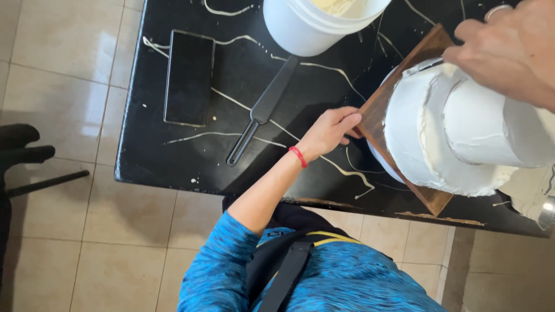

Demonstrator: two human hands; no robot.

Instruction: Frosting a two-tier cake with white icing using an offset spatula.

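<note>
A tall two-tier cake (428, 136) coated in white frosting stands on a square brown wooden board (378, 110). My left hand (330, 132), with a red band at the wrist, grips the board's near-left edge with thumb and fingers. My right hand (509, 49), wearing a ring, is closed above the cake's far side. It holds a thin dark blade (430, 65) against the frosting at the top rim of the lower tier. Most of that tool is hidden by the hand.
The board rests on a black marble-look table (173, 156). A white bucket of cream (300, 26) stands at the back. A long black knife (263, 110) and a dark phone (188, 78) lie to the left. A dark chair (23, 150) sits on the tiled floor.
</note>
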